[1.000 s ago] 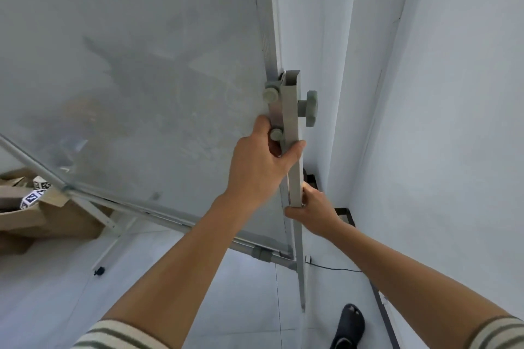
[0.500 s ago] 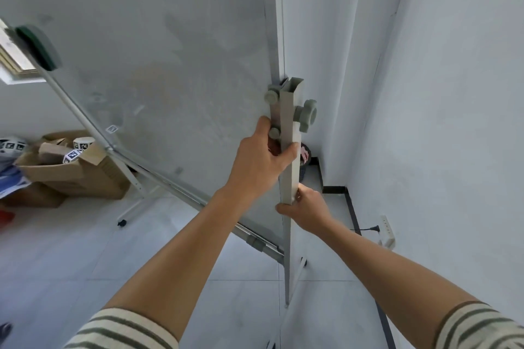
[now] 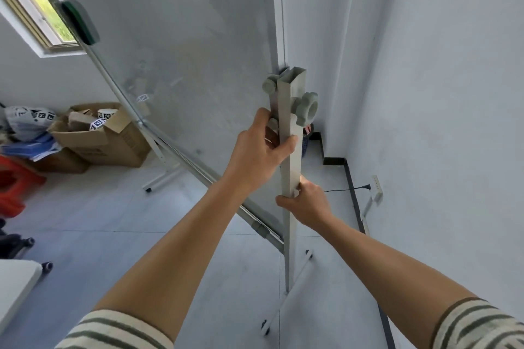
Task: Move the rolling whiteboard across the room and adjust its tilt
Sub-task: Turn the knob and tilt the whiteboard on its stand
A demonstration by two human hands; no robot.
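At frame centre, the left hand [image 3: 262, 151] wraps its fingers around the whiteboard's upright post [image 3: 290, 167] below the tilt knob [image 3: 307, 108]; the right hand [image 3: 307, 201] clasps it lower, likely steadying the stand for wheeling.

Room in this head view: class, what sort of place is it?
Probably a plain office or storage room indoors: a rolling whiteboard, bare white walls, and an open cardboard box on the tiled floor.

Cream sleeves [image 3: 113, 331] with dark green stripes
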